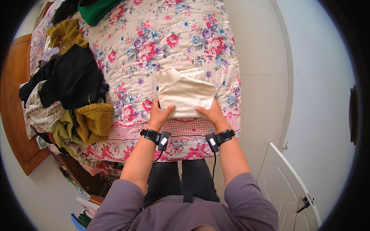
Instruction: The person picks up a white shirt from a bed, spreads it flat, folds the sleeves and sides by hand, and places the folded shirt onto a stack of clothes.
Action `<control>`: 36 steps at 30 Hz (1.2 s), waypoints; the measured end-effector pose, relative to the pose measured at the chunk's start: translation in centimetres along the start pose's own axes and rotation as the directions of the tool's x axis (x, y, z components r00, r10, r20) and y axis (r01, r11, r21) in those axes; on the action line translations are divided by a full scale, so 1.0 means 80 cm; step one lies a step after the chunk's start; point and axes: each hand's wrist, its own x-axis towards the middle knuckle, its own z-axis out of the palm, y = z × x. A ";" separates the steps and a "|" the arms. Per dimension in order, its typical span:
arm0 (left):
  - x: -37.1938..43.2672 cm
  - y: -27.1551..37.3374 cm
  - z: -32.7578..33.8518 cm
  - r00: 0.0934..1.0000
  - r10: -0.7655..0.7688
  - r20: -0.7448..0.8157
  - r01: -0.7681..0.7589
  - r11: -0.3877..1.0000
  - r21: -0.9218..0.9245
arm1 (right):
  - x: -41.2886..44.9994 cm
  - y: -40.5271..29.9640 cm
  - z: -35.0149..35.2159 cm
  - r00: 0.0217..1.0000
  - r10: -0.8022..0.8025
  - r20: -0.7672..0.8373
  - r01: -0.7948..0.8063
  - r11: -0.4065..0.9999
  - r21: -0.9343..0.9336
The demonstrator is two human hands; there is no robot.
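A folded cream-coloured garment point(188, 92) lies on the floral bedspread point(173, 55), close to the bed's near edge. At its lower left corner, my left hand point(162, 113) grips it with the thumb on top and the fingers hidden beneath or behind the cloth. My right hand point(212, 112) holds the lower right corner in the same way, thumb on top. The garment's far edge shows several uneven layers. Each of my wrists wears a black strap with a small device and a cable.
A heap of clothes covers the bed's left side, with a black garment point(72, 78) and a mustard fleece garment point(95, 122). A green garment point(96, 13) lies at the far edge. To the right are tiled floor point(263, 52), a wall and a white door point(283, 179).
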 end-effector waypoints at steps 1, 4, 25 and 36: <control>0.001 0.004 0.001 0.999 -0.035 0.021 0.036 0.998 -0.058 | 0.000 0.001 -0.003 1.000 -0.006 0.000 0.006 1.000 -0.005; -0.003 0.015 -0.015 0.979 -0.111 0.170 0.140 0.976 -0.167 | -0.003 -0.024 -0.008 0.937 0.249 0.247 -0.317 0.903 0.291; -0.326 0.067 -0.141 0.774 -0.024 0.633 0.548 0.527 -0.649 | -0.293 -0.180 0.024 0.803 0.129 0.582 -0.378 0.865 0.330; -0.410 0.088 -0.182 0.877 0.069 0.476 0.331 0.630 -0.702 | -0.454 -0.213 0.058 0.845 -0.119 0.522 0.047 0.988 0.149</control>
